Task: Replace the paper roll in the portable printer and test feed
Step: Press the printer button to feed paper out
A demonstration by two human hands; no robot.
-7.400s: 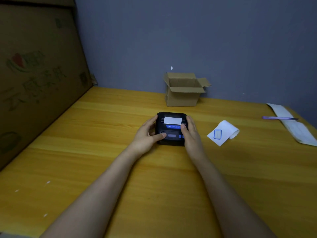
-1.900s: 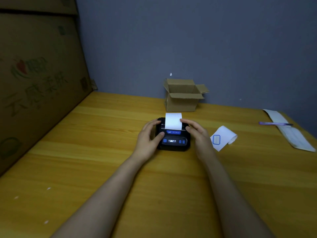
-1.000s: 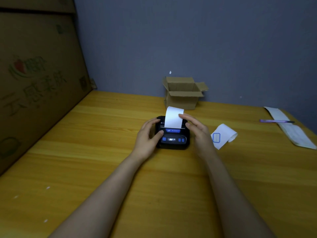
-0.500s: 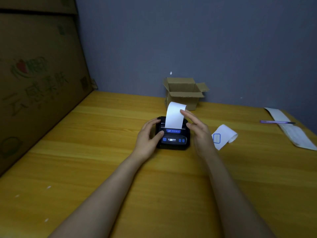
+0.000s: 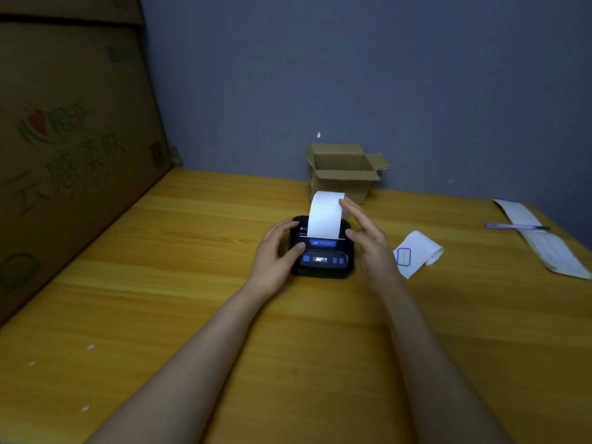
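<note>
A small black portable printer (image 5: 323, 261) with blue buttons and a lit display sits on the yellow wooden table (image 5: 160, 315). A white paper strip (image 5: 326, 216) stands up out of its slot, curling back at the top. My left hand (image 5: 277, 251) grips the printer's left side, thumb resting by its front left button. My right hand (image 5: 368, 238) hovers just right of the printer with fingers spread, its fingertips at the strip's upper right edge.
An open cardboard box (image 5: 342, 171) stands behind the printer against the wall. A curled paper piece with a blue rectangle (image 5: 416, 256) lies to the right. Further right are a long paper sheet (image 5: 544, 241) and a purple pen (image 5: 515, 226). A big carton (image 5: 64, 149) walls the left.
The paper strip has grown longer out of the printer slot. My right hand has lifted off the printer and risen along the strip's right edge. My left hand stayed put.
</note>
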